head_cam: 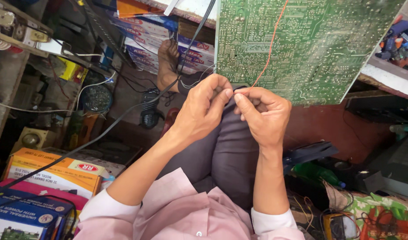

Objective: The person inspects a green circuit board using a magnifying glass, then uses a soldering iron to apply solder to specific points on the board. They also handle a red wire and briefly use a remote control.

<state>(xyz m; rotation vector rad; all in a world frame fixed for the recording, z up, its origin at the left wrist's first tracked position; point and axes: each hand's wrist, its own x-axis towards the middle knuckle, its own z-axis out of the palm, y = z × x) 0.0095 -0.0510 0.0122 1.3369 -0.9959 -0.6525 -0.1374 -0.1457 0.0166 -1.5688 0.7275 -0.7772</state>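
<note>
both hands pinch the thin orange wire (269,49) just below the green circuit board (301,49): left hand (203,111) and right hand (261,113) fingertips pressed together on its free end. a hard tug could probably snap it or tear its joint on the board.

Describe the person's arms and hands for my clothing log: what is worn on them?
Both arms wear pale pink shirt sleeves, rolled up near the elbows, with lighter cuffs showing. The forearms are bare. The left hand and right hand wear no gloves; no rings, watch or bracelet show.
</note>
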